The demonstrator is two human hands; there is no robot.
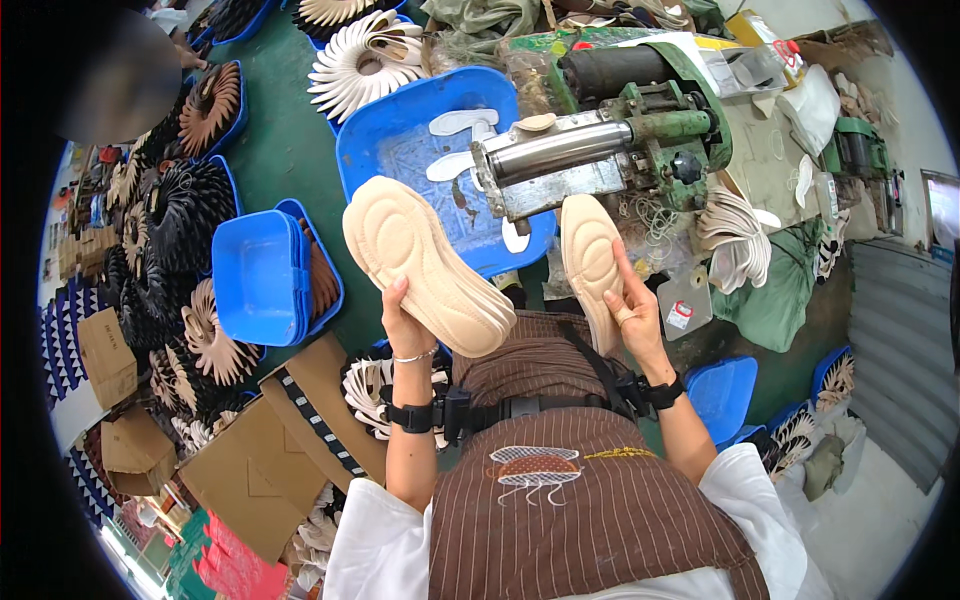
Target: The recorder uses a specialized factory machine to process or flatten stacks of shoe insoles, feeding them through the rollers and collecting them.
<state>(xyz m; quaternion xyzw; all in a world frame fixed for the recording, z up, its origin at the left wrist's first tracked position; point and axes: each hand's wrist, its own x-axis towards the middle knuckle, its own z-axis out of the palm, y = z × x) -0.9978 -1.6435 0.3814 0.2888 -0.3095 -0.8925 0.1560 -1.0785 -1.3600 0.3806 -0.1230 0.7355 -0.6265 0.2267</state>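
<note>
A thick stack of beige quilted insoles (425,260) is in my left hand (402,318), tilted, with the thumb across the top one and the fingers mostly hidden beneath. My right hand (632,305) grips a thinner bunch of matching beige insoles (590,265) by its right edge, thumb on top. Both lots are held in the air, apart from each other, over my lap. Just beyond them stands a green roller machine (560,145) with a shiny metal roller. Left of the machine, several white insoles (463,122) lie in a large blue tub (365,150).
Stacked blue tubs (255,265) stand on the green floor to my left, beside fanned dark and tan insoles (187,225). White insoles (735,235) sit right of the machine. Flattened cardboard (245,480) lies at lower left, and another blue tub (722,395) is at right.
</note>
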